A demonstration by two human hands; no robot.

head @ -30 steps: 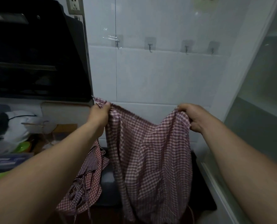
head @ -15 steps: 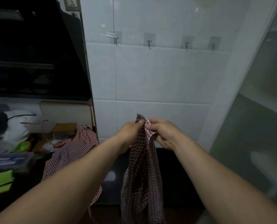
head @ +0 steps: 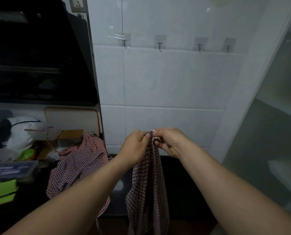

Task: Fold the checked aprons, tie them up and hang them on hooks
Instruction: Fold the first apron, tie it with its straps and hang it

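A red-and-white checked apron (head: 148,189) hangs folded lengthwise in front of me. My left hand (head: 135,147) and my right hand (head: 171,141) pinch its top corners together, fingers touching. A second checked apron (head: 76,165) lies crumpled on the dark counter to the left. Several small hooks are stuck in a row on the white tiled wall above, among them a left hook (head: 124,41) and a middle hook (head: 160,44), all bare.
A black range hood (head: 39,53) fills the upper left. Below it the counter is cluttered with a white bag (head: 17,131), a cutting board (head: 71,117), a green bowl (head: 26,154) and plastic boxes (head: 10,170). A pale cabinet (head: 273,116) stands at the right.
My hands, spread wide with the apron open a second ago, have come together, folding the apron in half lengthwise. The view has tilted slightly and the second apron is more visible.
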